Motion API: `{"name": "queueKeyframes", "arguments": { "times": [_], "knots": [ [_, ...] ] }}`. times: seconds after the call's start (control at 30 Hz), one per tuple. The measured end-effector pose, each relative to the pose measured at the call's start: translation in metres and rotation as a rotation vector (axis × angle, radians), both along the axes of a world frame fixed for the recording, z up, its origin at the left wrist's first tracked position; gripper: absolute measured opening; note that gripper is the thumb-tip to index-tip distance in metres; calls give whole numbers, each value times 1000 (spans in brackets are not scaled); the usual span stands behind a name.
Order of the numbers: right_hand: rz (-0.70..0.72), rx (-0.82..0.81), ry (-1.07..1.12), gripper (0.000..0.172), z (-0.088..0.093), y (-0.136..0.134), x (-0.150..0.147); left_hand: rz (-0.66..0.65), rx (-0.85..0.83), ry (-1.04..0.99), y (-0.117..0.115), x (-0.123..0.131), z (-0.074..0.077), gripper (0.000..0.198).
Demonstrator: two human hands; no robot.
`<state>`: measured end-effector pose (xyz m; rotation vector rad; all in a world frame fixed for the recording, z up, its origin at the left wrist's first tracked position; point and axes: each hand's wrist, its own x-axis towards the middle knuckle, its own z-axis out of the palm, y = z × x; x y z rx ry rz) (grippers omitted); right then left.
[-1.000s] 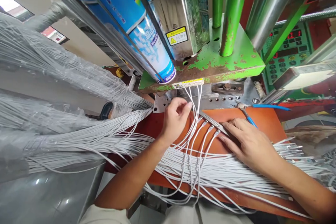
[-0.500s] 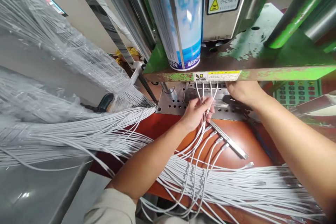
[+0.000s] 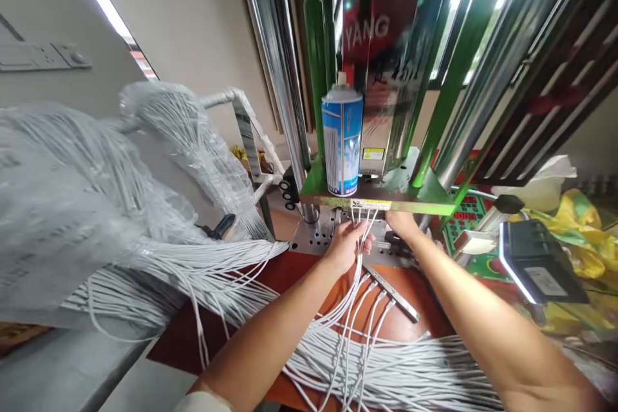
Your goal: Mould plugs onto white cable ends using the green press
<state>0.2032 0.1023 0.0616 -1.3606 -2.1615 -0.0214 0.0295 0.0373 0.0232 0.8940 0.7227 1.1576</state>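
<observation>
Several white cables (image 3: pixel 360 264) run up from the bench through my left hand (image 3: pixel 346 246), whose fingers are closed around them in front of the press. Their upper ends go in under the green press plate (image 3: pixel 381 197), over the metal mould base (image 3: pixel 309 238). My right hand (image 3: pixel 400 222) reaches beneath the plate's right part; its fingers are hidden there. On the brown bench just below lies a metal bar (image 3: pixel 394 293) with several cable connectors lined up along its edge.
A blue spray can (image 3: pixel 342 138) stands on the press plate. Plastic-wrapped cable bundles (image 3: pixel 193 161) hang at left, and loose white cables (image 3: pixel 386 367) cover the bench front. A green control panel (image 3: pixel 466 215) and a black box (image 3: pixel 545 261) are at right.
The view has tilted up and pulled back, showing more of the press and the wall. My left hand still holds the cables, and my right hand stays under the plate.
</observation>
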Motion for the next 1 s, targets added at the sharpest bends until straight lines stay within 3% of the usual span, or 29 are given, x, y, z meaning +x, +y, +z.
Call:
{"name": "queueKeyframes", "arguments": {
  "times": [0.1,0.2,0.33,0.43,0.73,0.87,1.0],
  "knots": [
    [-137,12,101,31,-15,-23,3,-58,-21,-7,-23,-3,19,63],
    [-206,15,177,30,-30,-57,6,-126,-92,25,-62,-5,29,61],
    [-299,39,228,32,-40,-103,1,-18,-121,69,-111,-5,34,59],
    [-327,45,237,29,-43,-126,-3,-2,-123,106,-134,-6,38,59],
    [-337,-97,241,28,-66,-143,24,-55,-84,278,-185,-22,57,59],
    [-247,-188,264,28,-76,-150,33,-102,-20,301,-190,-35,59,55],
    [-175,-265,350,29,-74,-152,30,-142,8,308,-189,-42,58,53]
  ]
}}
